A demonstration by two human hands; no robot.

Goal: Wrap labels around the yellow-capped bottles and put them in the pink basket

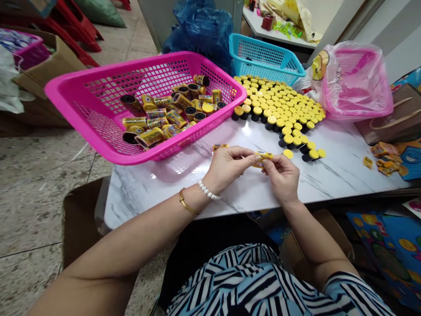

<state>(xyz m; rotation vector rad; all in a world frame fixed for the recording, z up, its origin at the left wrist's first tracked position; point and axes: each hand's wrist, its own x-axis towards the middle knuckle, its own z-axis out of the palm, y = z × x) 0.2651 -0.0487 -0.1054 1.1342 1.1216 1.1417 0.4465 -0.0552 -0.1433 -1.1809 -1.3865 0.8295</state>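
Pinching a small yellow label (263, 155) between clamped fingertips, the left hand (226, 169) and right hand (281, 177) meet above the marble worktop (342, 175) near its front edge, beside rows of black yellow-capped canisters (279, 105) and a magenta basket (108, 74).

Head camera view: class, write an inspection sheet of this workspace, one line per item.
Surface: white marble-pattern table.
Job's things: yellow printed wrapper; rows of black canisters with yellow caps; wrapped canisters in a pink basket.
Clutter: loose yellow cap; small pile of yellow wrappers; pink plastic bag.
Hands: left hand and right hand both pinch the wrapper.
Cables: nothing seen.
Surroundings: stone floor; blue basket; blue plastic bag.
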